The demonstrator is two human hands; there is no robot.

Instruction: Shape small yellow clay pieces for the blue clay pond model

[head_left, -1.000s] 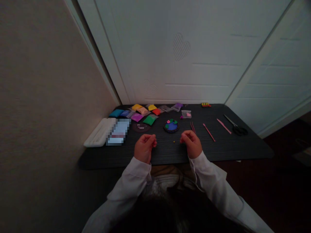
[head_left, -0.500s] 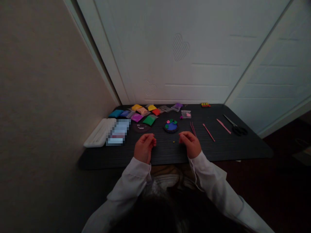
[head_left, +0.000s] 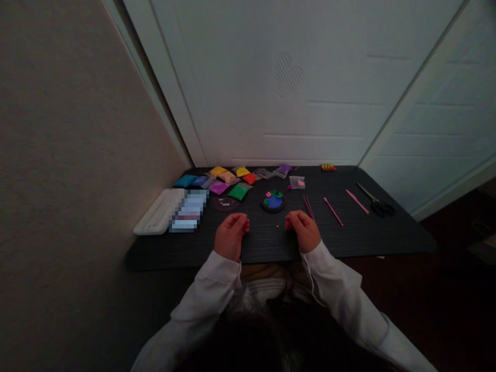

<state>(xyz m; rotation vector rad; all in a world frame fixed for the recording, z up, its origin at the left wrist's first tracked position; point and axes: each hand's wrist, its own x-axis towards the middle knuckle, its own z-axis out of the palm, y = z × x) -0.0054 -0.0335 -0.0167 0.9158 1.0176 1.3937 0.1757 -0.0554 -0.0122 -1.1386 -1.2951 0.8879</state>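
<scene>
My left hand (head_left: 231, 236) is closed above the front of the dark table, thumb and fingers pinched together. Facing it across a short gap, my right hand (head_left: 304, 231) is closed in a like pinch. Whether anything small sits in either pinch is too fine to see. Between them on the tabletop lies a tiny yellow bit (head_left: 277, 226). Just beyond the hands rests a round clay pond model (head_left: 273, 202), with a blue middle, a dark rim, green leaf shapes and a pink flower. Tweezers (head_left: 308, 205) lie close behind my right hand.
Bags of coloured clay, among them a green one (head_left: 238, 191), spread over the back left. A white case (head_left: 159, 212) and a blurred screen (head_left: 189, 211) lie at left. To the right are a pink stick tool (head_left: 334, 212), a pink knife tool (head_left: 357, 201) and scissors (head_left: 382, 206).
</scene>
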